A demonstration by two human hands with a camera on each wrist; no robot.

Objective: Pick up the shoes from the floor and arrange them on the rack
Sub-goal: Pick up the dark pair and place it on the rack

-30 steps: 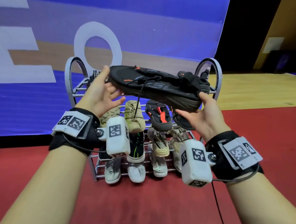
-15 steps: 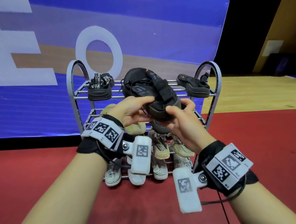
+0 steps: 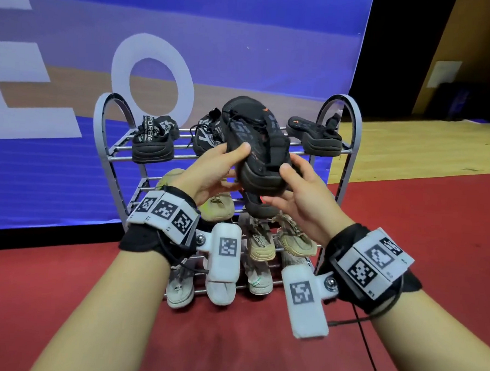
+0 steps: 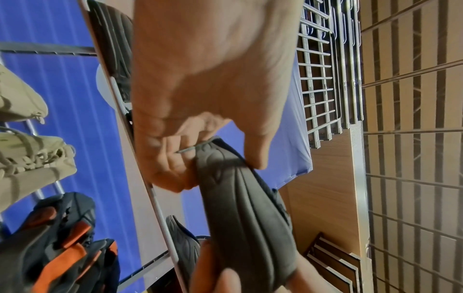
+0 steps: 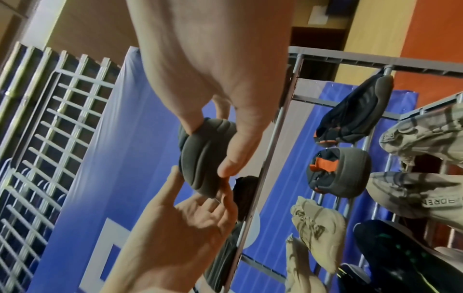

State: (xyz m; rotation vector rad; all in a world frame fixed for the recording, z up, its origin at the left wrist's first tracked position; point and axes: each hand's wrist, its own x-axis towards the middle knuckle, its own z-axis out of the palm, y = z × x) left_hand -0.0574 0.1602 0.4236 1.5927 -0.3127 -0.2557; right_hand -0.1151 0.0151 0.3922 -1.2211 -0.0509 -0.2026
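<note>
I hold a black slip-on shoe (image 3: pixel 254 140) in both hands in front of the grey metal rack (image 3: pixel 352 128), level with its top shelf. Its heel faces me and its toe points up and away. My left hand (image 3: pixel 236 168) grips the shoe's left side, thumb on top and fingers beneath. My right hand (image 3: pixel 278 184) grips the heel, thumb on its rim. The left wrist view shows the ridged sole (image 4: pixel 245 208) pinched by my left hand (image 4: pixel 200 156). In the right wrist view my right hand (image 5: pixel 220 142) wraps the heel (image 5: pixel 203 158).
The top shelf carries a black sneaker (image 3: pixel 154 141) at the left, a black and white shoe (image 3: pixel 208 138) and a matching black shoe (image 3: pixel 314 136) at the right. Beige shoes (image 3: pixel 260 243) and white shoes (image 3: pixel 179 287) fill the lower shelves. Red carpet (image 3: pixel 421 217) surrounds the rack.
The shoe has turned from lying sideways across the rack to heel toward me. My hands have come together at its heel end.
</note>
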